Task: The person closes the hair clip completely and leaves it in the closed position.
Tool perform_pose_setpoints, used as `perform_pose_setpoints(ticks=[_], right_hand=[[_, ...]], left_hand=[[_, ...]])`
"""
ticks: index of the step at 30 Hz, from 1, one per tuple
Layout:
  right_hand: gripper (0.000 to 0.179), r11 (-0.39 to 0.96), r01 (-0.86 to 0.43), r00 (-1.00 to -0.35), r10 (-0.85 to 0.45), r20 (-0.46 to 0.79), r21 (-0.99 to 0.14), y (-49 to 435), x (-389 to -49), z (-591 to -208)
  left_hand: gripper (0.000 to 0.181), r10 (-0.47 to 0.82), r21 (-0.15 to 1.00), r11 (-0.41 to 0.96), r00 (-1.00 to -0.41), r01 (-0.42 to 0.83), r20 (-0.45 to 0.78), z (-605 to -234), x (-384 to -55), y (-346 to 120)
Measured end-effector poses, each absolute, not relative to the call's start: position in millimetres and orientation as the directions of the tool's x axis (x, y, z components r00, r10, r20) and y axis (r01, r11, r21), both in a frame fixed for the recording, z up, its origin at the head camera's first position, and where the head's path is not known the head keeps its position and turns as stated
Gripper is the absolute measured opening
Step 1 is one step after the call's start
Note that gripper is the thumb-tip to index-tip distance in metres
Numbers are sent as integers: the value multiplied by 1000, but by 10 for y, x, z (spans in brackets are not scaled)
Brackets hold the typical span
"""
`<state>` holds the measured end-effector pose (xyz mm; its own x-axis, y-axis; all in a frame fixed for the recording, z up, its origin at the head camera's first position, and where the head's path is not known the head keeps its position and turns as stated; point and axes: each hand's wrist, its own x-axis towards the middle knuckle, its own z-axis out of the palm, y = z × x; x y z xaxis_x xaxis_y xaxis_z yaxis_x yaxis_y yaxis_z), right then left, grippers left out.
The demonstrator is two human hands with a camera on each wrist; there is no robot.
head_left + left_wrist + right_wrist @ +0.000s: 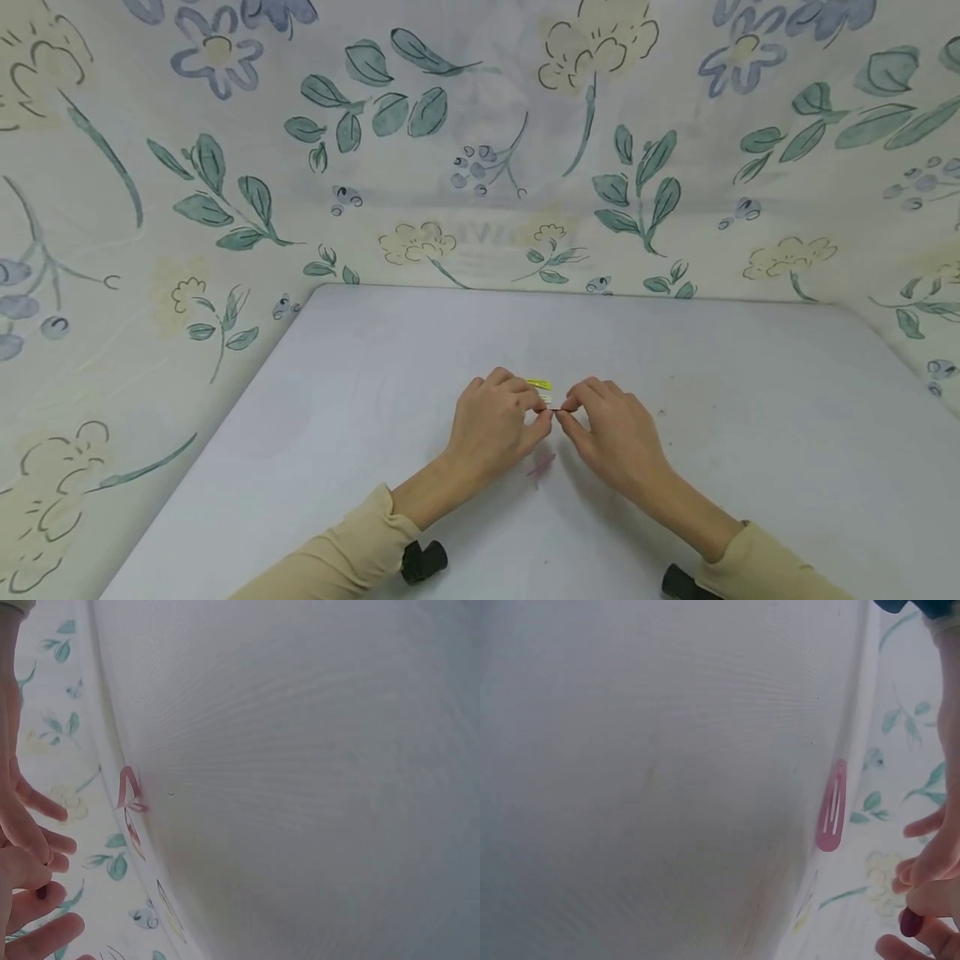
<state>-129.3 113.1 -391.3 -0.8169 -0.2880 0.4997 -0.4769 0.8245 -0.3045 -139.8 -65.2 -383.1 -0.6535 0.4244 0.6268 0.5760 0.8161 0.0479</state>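
Note:
Thumb and fingertips of my left hand (495, 417) pinch one end of a small dark red hair clip (911, 922). My right hand (617, 427) pinches its other end, so the two hands meet fingertip to fingertip just over the table. Only the clip's rounded end shows in the right wrist view; fingers hide most of the rest. Below the hands lies a pink snap hair clip (542, 468), its bent parts spread apart in the left wrist view. A yellow hair clip (538, 384) lies just beyond the left fingers, with a white clip (545, 398) partly hidden beside it.
The white table (360, 367) runs back to a flower-printed cloth (510, 242) that rises behind it and at both sides. Black cylindrical pieces (425, 562) show beneath both sleeves near the front edge.

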Motion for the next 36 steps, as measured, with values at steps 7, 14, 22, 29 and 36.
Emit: perform_pose_setpoints(ticks=[7, 14, 22, 29, 36], right_hand=[[15, 826, -460, -833, -274, 481, -326, 1117, -1279, -3909], [15, 815, -459, -843, -272, 464, -355, 1124, -1287, -3890], [12, 808, -457, -862, -298, 411, -372, 1164, -1263, -3894], [7, 784, -497, -840, -325, 434, -373, 1202, -1264, -3904], [4, 783, -493, -849, -338, 407, -378, 1225, -1269, -3910]], left_hand=[[10, 415, 72, 817, -669, 573, 617, -3818, -1380, -632], [9, 420, 59, 815, -658, 576, 625, -3832, -1382, -630], [4, 453, 45, 812, -677, 582, 580, -3835, -1368, -656], [4, 462, 20, 820, -681, 573, 568, -3858, -1363, -670], [4, 477, 1, 817, -676, 577, 561, -3856, -1346, -679]])
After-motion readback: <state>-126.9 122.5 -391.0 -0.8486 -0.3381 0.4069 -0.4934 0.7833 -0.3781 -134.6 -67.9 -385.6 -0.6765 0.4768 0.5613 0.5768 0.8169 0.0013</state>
